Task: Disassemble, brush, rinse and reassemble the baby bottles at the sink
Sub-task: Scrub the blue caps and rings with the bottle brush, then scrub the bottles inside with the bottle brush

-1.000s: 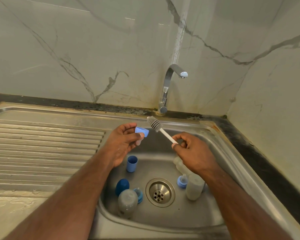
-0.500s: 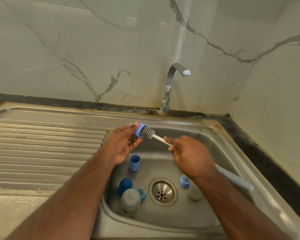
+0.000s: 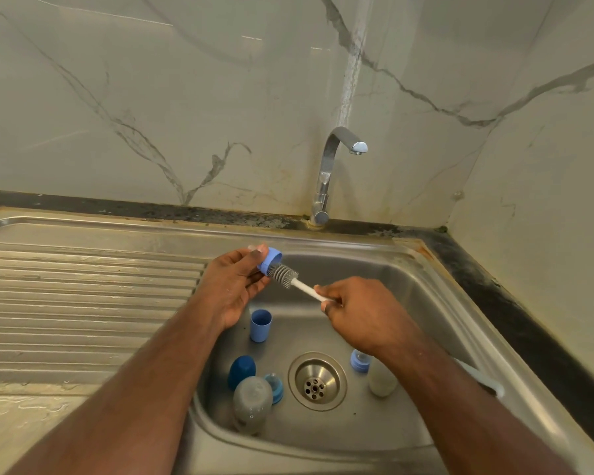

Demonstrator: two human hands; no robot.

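Note:
My left hand (image 3: 234, 286) pinches a light blue bottle collar (image 3: 270, 260) over the sink's back left corner. My right hand (image 3: 360, 310) grips the white handle of a small grey bristle brush (image 3: 283, 274), whose head is pushed into the collar's open side. In the sink (image 3: 426, 354) lie a clear bottle (image 3: 252, 402), a dark blue cap (image 3: 242, 371), a light blue cap (image 3: 260, 325) standing open end up, a blue collar (image 3: 275, 387) and, by my right wrist, another bottle (image 3: 381, 380) with a blue collar (image 3: 360, 361).
A chrome tap (image 3: 330, 173) stands behind the basin, no water running. The ribbed draining board (image 3: 83, 303) stretches left. A drain (image 3: 317, 382) sits mid-basin. A pale blue handle (image 3: 484, 380) lies on the sink's right rim. Marble walls close the back and right.
The brush head went from held clear beside the collar to pushed into it. My right hand shifted left and down along the handle.

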